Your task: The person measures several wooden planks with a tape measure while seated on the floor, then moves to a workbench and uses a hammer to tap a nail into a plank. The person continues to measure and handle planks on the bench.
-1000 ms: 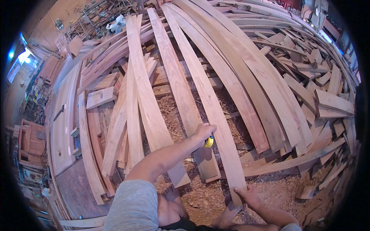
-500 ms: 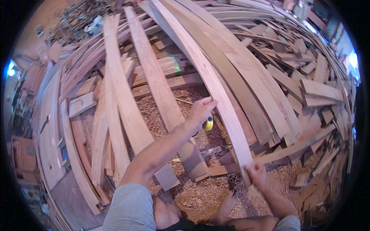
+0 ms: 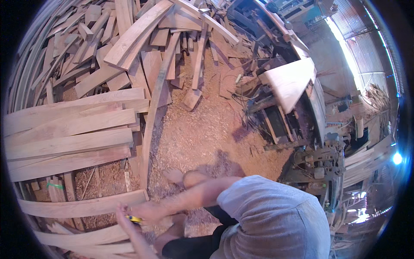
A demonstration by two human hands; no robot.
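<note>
My left hand (image 3: 126, 222) is at the lower left, its forearm rising from the bottom edge. It is closed around a small yellow-and-black tape measure (image 3: 135, 219). From the right, my right hand (image 3: 148, 212) reaches across and meets the left one beside the tape measure. Its fingertips are partly hidden, so their grip cannot be made out. Just beyond both hands lies a long plank (image 3: 82, 206), its right end close to my right wrist. More boards (image 3: 84, 236) run off to the left of my left hand.
Several wide planks (image 3: 69, 143) lie side by side on the left. Behind them is a heap of offcuts (image 3: 92, 52). A long narrow beam (image 3: 151, 116) borders the shavings-covered floor (image 3: 194, 129). Machinery carrying a pale triangular board (image 3: 291, 80) stands at the right.
The view has swung to the right. Both hands have let go of the long plank they held and come together around the tape measure.
</note>
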